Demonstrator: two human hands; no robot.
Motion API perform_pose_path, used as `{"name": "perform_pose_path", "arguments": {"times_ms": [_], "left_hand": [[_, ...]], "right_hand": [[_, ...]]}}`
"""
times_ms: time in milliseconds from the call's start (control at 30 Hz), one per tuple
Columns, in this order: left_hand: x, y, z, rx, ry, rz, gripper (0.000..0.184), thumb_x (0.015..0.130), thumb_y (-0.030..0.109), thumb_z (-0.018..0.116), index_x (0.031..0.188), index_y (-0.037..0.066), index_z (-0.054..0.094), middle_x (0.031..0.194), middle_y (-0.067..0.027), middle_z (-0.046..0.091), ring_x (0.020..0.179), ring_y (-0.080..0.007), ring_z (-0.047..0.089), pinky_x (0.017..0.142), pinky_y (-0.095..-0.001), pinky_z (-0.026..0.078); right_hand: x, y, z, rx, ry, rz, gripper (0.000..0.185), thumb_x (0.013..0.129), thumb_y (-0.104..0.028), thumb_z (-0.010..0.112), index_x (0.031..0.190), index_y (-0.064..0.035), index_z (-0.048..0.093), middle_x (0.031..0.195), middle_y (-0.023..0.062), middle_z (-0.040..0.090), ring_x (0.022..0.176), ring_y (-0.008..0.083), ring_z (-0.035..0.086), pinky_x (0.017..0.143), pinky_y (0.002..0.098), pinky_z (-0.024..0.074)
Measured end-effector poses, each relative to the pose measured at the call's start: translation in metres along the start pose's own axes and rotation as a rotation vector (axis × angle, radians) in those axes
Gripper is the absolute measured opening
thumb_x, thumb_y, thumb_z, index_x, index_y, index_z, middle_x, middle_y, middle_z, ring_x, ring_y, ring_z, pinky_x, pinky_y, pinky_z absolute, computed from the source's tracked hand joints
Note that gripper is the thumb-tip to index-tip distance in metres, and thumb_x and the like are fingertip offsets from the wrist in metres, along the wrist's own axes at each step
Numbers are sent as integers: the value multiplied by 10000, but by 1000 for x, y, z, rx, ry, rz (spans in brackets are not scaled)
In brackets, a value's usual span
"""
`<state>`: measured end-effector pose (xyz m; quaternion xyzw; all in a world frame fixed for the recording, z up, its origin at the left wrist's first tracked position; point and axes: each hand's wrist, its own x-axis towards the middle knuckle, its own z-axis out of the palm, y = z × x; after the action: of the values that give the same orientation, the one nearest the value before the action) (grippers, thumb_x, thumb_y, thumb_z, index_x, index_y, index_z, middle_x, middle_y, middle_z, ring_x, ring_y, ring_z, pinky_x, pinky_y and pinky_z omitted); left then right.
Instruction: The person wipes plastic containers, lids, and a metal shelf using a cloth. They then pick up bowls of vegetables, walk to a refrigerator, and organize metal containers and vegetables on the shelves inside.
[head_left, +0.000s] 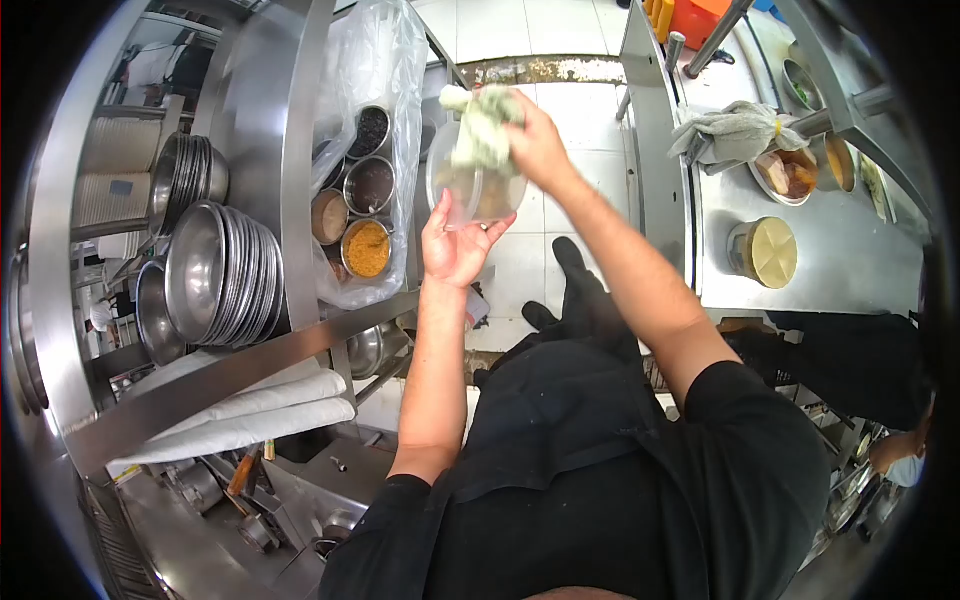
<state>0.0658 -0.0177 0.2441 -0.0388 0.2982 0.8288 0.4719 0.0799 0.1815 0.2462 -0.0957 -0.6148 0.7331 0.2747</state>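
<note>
The left hand (458, 252) clasps a translucent plastic container (487, 200), apparently steadying it against the cloth (482, 130) (pale green, bunched) pinched in the right hand (538, 150).

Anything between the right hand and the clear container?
Yes: the pale green cloth, bunched in the right hand, covers part of the clear container. Nothing visible separates the left hand from the container's near edge, which it holds.

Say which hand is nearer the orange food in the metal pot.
Left. Left hand, holding the clear plastic container, is right of the orange food in the picture; right hand, gripping the pale cloth, is farther up and right.
</note>
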Motion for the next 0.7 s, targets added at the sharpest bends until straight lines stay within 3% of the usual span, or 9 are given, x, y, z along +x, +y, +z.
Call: {"name": "perform_pose_path", "arguments": {"times_ms": [33,200,300,400,467,600,700], "left_hand": [[1,0,-5,-1,-22,-45,579,1066,500,467,1483,99,476,1431,-147,590,1308,-329,584,1061,-603,489],[27,-17,-37,-70,-54,-134,648,1061,552,442,1511,86,430,1463,-161,551,1315,-346,576,958,-591,564],[48,-35,-64,-46,119,-112,628,1053,560,424,1481,101,467,1436,-142,568,1297,-345,573,968,-594,550],[73,-44,-89,81,413,-137,574,1056,524,405,1449,119,512,1413,-113,580,1243,-328,569,968,-547,502],[91,-46,-122,212,575,-159,564,1051,537,413,1433,138,526,1373,-92,595,1183,-298,570,943,-491,471],[139,-28,-170,134,780,-79,524,1053,520,400,1400,155,545,1346,-79,596,1115,-274,559,916,-422,441],[186,8,-214,178,772,39,606,1062,562,367,1522,171,423,1527,-79,454,1273,-271,476,1013,-462,404]], "right_hand": [[9,-1,-6,216,-44,175,341,966,-118,604,1296,-48,652,1211,77,714,1106,165,667,961,327,528],[-17,107,-30,801,122,663,336,1020,-170,527,1318,-42,615,1193,87,698,1114,194,661,973,352,535],[-56,131,-17,662,312,730,355,1066,-231,467,1326,-32,605,1227,88,685,1095,200,675,961,373,544],[-77,135,-10,541,429,823,364,1017,-132,501,1354,2,541,1228,106,673,1096,220,665,972,383,541],[-86,158,-23,542,350,885,375,1014,-119,505,1364,13,535,1242,109,671,1097,219,670,969,377,543],[-79,189,-38,731,265,937,374,998,-84,517,1357,12,555,1239,103,682,1102,212,683,964,368,551],[-53,201,-50,769,262,899,358,990,-72,518,1336,9,569,1230,100,684,1096,213,685,965,372,553]]}}
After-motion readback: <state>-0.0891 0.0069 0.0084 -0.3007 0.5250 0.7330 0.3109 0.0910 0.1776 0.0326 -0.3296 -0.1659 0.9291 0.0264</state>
